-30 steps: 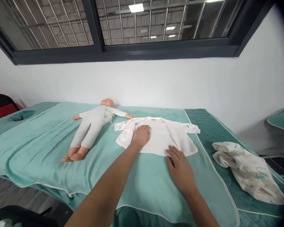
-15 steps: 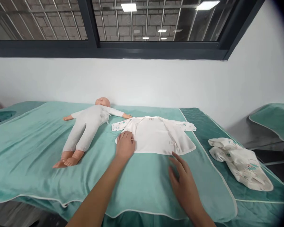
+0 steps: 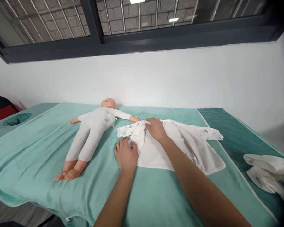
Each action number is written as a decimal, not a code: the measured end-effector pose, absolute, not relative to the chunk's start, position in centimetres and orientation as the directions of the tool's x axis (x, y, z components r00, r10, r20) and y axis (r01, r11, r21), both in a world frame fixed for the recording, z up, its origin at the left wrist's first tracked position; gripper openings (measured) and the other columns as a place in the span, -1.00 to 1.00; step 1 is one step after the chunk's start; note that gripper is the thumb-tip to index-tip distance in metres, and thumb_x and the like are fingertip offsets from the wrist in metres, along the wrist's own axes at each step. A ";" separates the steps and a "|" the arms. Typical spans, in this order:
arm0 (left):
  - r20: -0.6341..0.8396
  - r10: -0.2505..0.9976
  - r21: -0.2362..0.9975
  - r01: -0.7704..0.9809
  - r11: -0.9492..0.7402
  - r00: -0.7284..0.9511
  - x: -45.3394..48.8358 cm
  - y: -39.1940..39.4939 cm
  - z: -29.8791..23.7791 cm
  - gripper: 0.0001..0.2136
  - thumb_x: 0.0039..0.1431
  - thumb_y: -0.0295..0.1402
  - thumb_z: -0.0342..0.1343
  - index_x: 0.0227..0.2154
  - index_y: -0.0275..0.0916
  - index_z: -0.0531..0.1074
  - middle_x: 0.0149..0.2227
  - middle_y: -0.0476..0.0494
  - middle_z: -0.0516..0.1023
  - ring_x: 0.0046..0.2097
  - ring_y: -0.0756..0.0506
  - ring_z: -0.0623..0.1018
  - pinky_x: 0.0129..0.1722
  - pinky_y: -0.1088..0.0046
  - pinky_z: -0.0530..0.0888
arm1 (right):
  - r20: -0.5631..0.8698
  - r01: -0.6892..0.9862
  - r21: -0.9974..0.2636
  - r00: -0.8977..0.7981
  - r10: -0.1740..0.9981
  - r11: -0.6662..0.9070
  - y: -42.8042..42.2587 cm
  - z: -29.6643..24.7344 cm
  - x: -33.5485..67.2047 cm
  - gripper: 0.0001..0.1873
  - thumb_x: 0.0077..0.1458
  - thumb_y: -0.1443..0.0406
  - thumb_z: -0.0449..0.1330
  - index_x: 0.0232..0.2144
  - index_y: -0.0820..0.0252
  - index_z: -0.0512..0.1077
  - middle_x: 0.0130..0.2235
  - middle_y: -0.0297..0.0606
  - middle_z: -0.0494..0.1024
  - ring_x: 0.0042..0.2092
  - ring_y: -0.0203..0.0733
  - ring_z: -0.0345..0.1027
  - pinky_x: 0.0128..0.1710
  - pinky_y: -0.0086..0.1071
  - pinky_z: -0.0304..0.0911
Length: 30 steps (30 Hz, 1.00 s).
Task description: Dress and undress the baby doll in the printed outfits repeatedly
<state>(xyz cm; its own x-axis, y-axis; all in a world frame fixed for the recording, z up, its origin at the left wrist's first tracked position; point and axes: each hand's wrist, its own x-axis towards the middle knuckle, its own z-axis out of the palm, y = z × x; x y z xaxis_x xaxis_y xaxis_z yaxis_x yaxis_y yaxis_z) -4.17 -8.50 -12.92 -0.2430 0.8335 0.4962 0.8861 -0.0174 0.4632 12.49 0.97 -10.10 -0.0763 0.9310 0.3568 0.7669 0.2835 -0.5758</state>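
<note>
A white baby shirt (image 3: 156,154) with small green prints on its sleeves lies spread on the green cloth. My left hand (image 3: 126,155) is at the shirt's left side edge, fingers curled on the bunched fabric. Near the collar, my right hand (image 3: 156,128) reaches across the shirt and pinches cloth at the left shoulder; its fingertips are partly hidden. Left of the shirt, a baby doll (image 3: 92,129) in a white bodysuit lies on its back, one hand close to the left sleeve.
A crumpled white printed garment (image 3: 269,171) lies on the darker green cover (image 3: 241,138) at the right. The light green cloth (image 3: 33,151) spreads under the doll and shirt. Behind stands a white wall (image 3: 170,78) below a dark window frame (image 3: 180,37).
My right hand has moved from the shirt's lower hem up to its left shoulder. The shirt's left front is more bunched, and the view has shifted.
</note>
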 end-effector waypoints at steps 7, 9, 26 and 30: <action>0.491 0.849 0.471 0.879 -0.071 -0.195 -4.0 -8.5 -13.0 -0.85 0.10 -0.53 0.02 -0.34 -0.12 0.36 0.01 -0.09 0.55 0.08 -0.23 0.46 0.17 0.03 0.27 | 0.238 0.794 -0.587 -0.017 0.971 0.158 3.3 -12.6 13.2 -0.79 0.18 0.23 0.16 -0.11 0.06 0.43 0.05 -0.21 0.44 0.11 0.02 0.21 0.07 -0.14 0.10; 0.488 0.852 0.478 0.875 -0.079 -0.190 -4.0 -8.6 -13.0 -0.84 0.08 -0.55 0.02 -0.38 -0.12 0.36 0.01 -0.08 0.54 0.10 -0.23 0.45 0.15 0.04 0.29 | 0.231 0.803 -0.579 -0.004 0.973 0.141 3.8 -12.7 13.2 -0.83 0.18 0.24 0.16 -0.16 0.05 0.44 0.02 -0.22 0.45 0.08 0.01 0.22 0.04 -0.15 0.11; 0.590 0.805 0.450 0.852 -0.267 -0.058 -3.8 -10.0 -12.2 -0.83 0.11 -0.53 -0.01 -0.33 -0.15 0.42 -0.08 -0.14 0.56 0.01 -0.19 0.49 0.03 0.19 0.37 | 0.336 0.889 -0.454 0.115 0.935 0.054 1.8 -11.5 11.6 -0.63 0.29 0.39 -0.15 0.06 0.37 0.28 0.10 0.17 0.34 0.11 0.09 0.24 0.08 -0.09 0.12; 0.568 0.794 0.364 0.798 -0.481 0.219 -3.7 -12.6 -11.6 -0.82 0.26 -0.42 -0.07 -0.33 -0.17 0.45 -0.30 -0.11 0.57 -0.20 -0.13 0.50 -0.12 0.28 0.37 | 0.307 0.905 -0.406 0.002 0.952 0.129 -0.5 -12.2 11.9 -0.53 0.34 0.28 -0.15 0.18 0.41 0.25 0.24 0.17 0.30 0.28 0.12 0.09 0.26 -0.02 -0.06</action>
<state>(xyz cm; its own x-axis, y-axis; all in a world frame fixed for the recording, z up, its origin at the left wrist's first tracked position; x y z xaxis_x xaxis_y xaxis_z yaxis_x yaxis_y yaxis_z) -3.68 -12.57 -11.57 0.2195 0.7935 0.5676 0.7975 -0.4810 0.3641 11.90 -0.53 -12.16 0.0015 0.9517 0.3071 0.9048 0.1294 -0.4056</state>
